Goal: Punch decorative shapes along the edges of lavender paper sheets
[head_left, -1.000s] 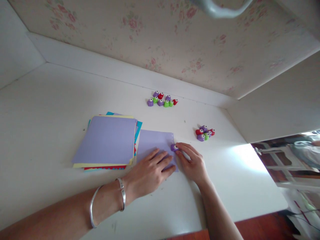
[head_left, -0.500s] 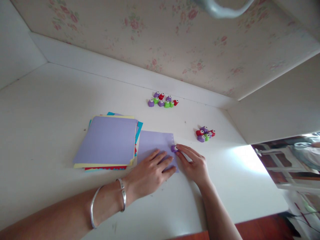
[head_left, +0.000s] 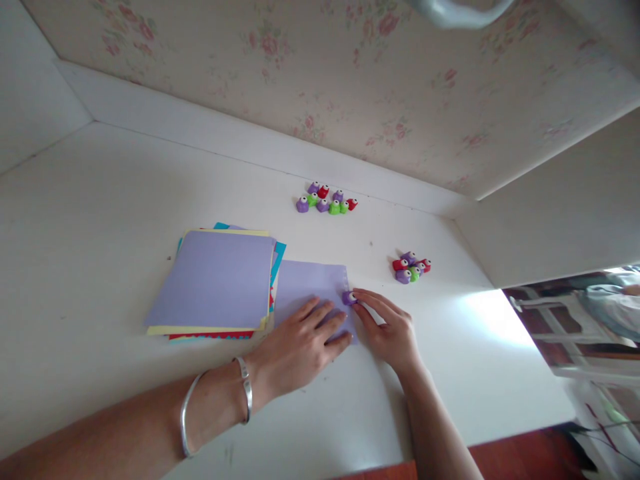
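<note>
Right hand (head_left: 387,330) | pinches purple punch (head_left: 349,297) | sheet (head_left: 310,290) right edge

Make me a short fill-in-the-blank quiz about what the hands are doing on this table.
1. The left hand lies flat on a loose ____ sheet of paper.
2. The right hand touches a small purple ____ at that sheet's edge.
3. The paper stack lies to the sheet's ____.

Missing: lilac; paper punch; left

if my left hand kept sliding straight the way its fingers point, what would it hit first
Most likely the small purple paper punch that the right hand pinches at the lilac sheet's edge; the left hand lies flat on that sheet.
</note>
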Available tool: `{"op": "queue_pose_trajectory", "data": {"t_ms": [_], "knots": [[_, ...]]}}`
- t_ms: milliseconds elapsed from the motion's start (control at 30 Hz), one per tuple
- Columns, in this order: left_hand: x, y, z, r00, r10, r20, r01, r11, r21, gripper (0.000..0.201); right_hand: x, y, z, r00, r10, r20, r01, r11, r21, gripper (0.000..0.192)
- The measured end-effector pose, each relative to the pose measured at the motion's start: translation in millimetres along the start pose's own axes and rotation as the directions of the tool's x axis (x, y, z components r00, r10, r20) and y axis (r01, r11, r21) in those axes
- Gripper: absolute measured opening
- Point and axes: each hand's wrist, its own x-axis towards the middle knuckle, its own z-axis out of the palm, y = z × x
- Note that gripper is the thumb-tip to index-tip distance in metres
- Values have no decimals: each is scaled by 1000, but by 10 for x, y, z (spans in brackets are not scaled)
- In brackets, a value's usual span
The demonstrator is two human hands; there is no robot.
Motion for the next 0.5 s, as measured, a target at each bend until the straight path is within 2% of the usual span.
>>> {"op": "queue_pose_trajectory", "data": {"t_ms": [500], "knots": [[-11,3,4,1000,8,5,-8,1000,-6,32,21,14,22,1000,-15,-15,15,1000,1,22]]}}
